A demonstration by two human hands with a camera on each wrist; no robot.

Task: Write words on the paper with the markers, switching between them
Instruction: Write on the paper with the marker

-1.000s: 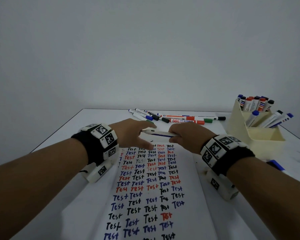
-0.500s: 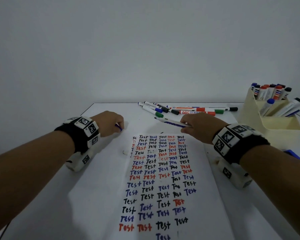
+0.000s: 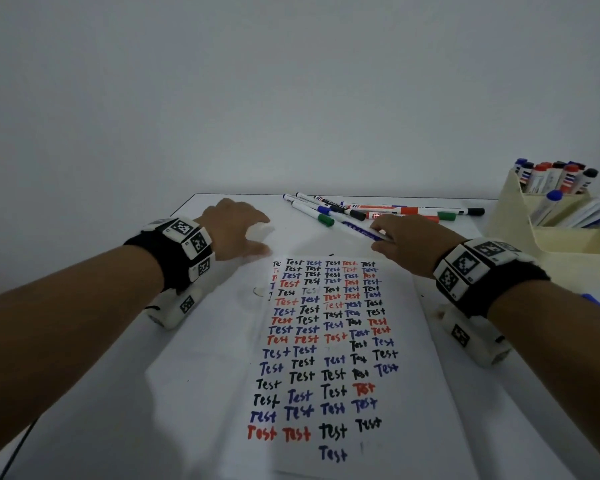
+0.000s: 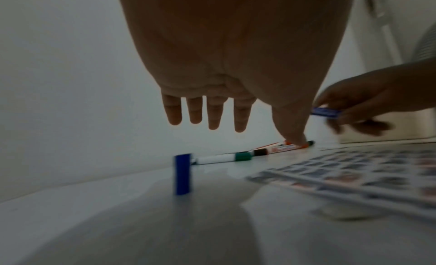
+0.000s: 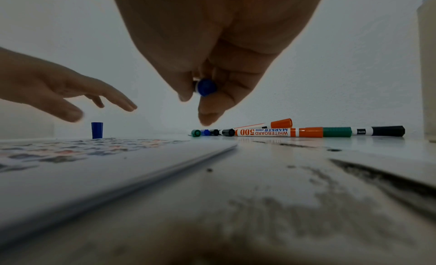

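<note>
Since half a second ago our left hand has let go of the blue cap, which now stands upright on the table just left of the paper's far left corner; the fingers are now straight and spread above it, holding nothing. Our right hand keeps its place at the paper's far edge, thumb and fingers curled round the uncapped blue marker, whose barrel points far-left toward the loose markers lying by the table's far edge. We see rows of "Test" in black, blue and red on the paper. At far right, a cream holder carries more markers.
</note>
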